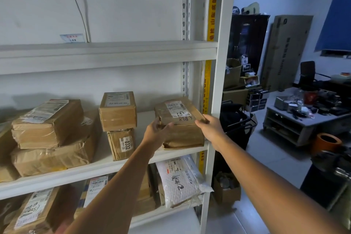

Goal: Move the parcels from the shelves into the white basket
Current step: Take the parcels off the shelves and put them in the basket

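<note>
A brown taped parcel (178,114) with a white label and handwritten numbers lies on top of another brown parcel (185,137) at the right end of the middle shelf (106,165). My left hand (158,129) grips its front left corner, thumb on top. My right hand (209,126) holds its front right corner. Further left on the same shelf are two small stacked boxes (118,112) and a pile of larger brown parcels (49,125). The white basket is not in view.
The lower shelf holds a white padded mailer (180,180) and several brown parcels (36,209). The top shelf (106,51) is bare. A white upright post (218,81) stands right beside my right hand. Beyond it are a black cart (235,119), a low grey table (303,119) and cardboard boxes.
</note>
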A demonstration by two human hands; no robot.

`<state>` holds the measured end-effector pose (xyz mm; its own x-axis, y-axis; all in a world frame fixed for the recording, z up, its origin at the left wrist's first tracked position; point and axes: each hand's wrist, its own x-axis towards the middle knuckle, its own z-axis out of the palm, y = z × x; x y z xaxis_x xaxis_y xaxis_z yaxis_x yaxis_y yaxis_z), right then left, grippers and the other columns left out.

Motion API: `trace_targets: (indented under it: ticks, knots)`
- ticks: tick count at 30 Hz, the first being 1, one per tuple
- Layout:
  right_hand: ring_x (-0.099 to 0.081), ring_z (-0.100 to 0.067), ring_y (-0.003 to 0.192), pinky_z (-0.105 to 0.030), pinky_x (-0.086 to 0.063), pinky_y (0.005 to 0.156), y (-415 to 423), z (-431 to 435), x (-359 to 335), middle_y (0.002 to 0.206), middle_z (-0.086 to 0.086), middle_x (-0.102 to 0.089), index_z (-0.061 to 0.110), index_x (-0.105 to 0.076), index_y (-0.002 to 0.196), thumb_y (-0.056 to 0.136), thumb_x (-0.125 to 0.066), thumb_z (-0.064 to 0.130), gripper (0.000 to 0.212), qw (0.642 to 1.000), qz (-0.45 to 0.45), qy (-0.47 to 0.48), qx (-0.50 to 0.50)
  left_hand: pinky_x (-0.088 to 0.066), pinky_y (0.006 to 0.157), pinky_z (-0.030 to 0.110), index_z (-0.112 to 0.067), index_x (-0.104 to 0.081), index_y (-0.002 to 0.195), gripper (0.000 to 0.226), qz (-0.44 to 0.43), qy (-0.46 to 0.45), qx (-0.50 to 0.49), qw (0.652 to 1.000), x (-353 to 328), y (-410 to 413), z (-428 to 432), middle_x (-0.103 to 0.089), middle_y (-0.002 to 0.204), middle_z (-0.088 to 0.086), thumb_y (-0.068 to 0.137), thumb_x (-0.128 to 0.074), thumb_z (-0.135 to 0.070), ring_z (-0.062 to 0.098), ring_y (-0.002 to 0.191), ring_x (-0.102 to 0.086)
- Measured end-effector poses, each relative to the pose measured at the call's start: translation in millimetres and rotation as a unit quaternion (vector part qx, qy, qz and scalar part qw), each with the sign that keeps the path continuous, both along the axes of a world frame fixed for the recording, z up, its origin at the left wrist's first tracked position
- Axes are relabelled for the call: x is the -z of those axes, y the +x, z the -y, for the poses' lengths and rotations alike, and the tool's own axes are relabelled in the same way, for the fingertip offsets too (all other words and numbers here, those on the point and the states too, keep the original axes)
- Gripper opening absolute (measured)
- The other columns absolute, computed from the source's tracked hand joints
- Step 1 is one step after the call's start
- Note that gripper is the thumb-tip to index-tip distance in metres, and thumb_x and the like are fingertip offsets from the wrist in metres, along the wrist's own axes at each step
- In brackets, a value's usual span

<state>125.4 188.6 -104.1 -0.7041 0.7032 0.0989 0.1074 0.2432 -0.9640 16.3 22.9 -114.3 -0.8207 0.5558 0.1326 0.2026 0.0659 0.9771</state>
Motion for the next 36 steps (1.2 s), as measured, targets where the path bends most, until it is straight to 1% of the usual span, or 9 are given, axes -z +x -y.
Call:
trace_targets:
  ticks: [4,9,14,17,21,26,30,33,36]
  knots:
    - [-0.063,-0.019,0.095,-0.030,-0.049,0.078,-2,-9,-7,0.097,-0.003,-0.066,0.019,-0.063,0.101,0.095,-0.059,0.027,0.011,0.996,0.057,0.070,-0.023,-0.045,0.061,0.012,-0.045,-0.045,0.113,0.029,-0.027,-0.063,0.042,0.997,-2,-4,3,-0.062,0.093,-0.021,0.091,-0.062,-0.034,0.002,0.089,-0.064]
    - [-0.066,-0.019,0.093,-0.031,-0.052,0.077,12,-8,-22,0.105,-0.003,-0.068,0.015,-0.058,0.124,0.095,-0.057,0.030,0.033,0.944,0.160,0.281,-0.061,-0.050,0.068,0.021,-0.016,-0.058,0.122,0.034,-0.150,-0.242,0.019,0.958,-10,0,31,-0.061,0.090,-0.009,0.092,-0.061,-0.032,0.007,0.075,-0.057]
    - [-0.067,-0.021,0.091,-0.028,-0.051,0.072,20,19,-38,0.103,-0.006,-0.070,0.014,-0.058,0.128,0.094,-0.057,0.033,0.038,0.881,0.152,0.444,-0.051,-0.051,0.095,0.036,-0.016,-0.051,0.133,0.047,-0.117,-0.297,-0.040,0.947,-20,19,97,-0.054,0.131,0.009,0.089,-0.065,-0.025,0.024,0.111,-0.058]
    - [-0.061,-0.025,0.112,-0.033,-0.049,0.089,8,40,-48,0.126,-0.009,-0.064,0.014,-0.053,0.133,0.095,-0.056,0.035,0.044,0.891,0.137,0.421,-0.101,-0.043,0.098,0.032,-0.016,-0.052,0.134,0.049,-0.168,-0.345,-0.134,0.914,-36,21,134,-0.057,0.131,0.007,0.090,-0.062,-0.036,0.024,0.118,-0.055]
    - [-0.053,-0.024,0.124,-0.031,-0.042,0.097,-23,72,-58,0.139,-0.008,-0.055,0.014,-0.049,0.139,0.093,-0.057,0.042,0.054,0.919,0.107,0.349,-0.150,-0.047,0.085,0.029,-0.018,-0.055,0.131,0.043,-0.154,-0.334,-0.183,0.911,-52,11,174,-0.061,0.124,0.008,0.090,-0.061,-0.029,0.022,0.102,-0.059]
    - [-0.057,-0.022,0.102,-0.031,-0.047,0.079,-75,119,-63,0.104,-0.001,-0.064,0.020,-0.063,0.109,0.089,-0.057,0.050,0.037,0.962,0.044,0.218,-0.160,-0.046,0.070,0.023,-0.017,-0.050,0.133,0.042,-0.126,-0.282,-0.192,0.931,-55,-24,207,-0.060,0.123,0.006,0.093,-0.060,-0.021,0.017,0.090,-0.058]
    - [-0.060,-0.017,0.098,-0.031,-0.049,0.078,-111,145,-62,0.117,0.001,-0.064,0.020,-0.057,0.125,0.086,-0.056,0.059,0.056,0.983,0.018,0.087,-0.161,-0.049,0.066,0.023,-0.027,-0.051,0.132,0.040,-0.144,-0.266,-0.196,0.933,-57,-57,198,-0.061,0.119,0.002,0.093,-0.059,-0.026,0.015,0.085,-0.062]
    - [-0.061,-0.014,0.088,-0.024,-0.044,0.062,-131,151,-62,0.113,-0.001,-0.066,0.021,-0.059,0.123,0.089,-0.055,0.056,0.050,0.987,0.004,0.016,-0.160,-0.048,0.072,0.024,-0.027,-0.051,0.129,0.037,-0.187,-0.269,-0.168,0.930,-57,-77,183,-0.058,0.109,-0.008,0.092,-0.059,-0.028,0.015,0.092,-0.059]
    - [-0.063,-0.021,0.093,-0.029,-0.051,0.070,-144,153,-59,0.108,-0.005,-0.067,0.019,-0.063,0.115,0.091,-0.055,0.051,0.041,0.989,-0.013,-0.021,-0.146,-0.050,0.088,0.032,-0.028,-0.053,0.130,0.039,-0.235,-0.241,-0.119,0.934,-55,-87,169,-0.062,0.120,-0.007,0.091,-0.059,-0.025,0.017,0.106,-0.059]
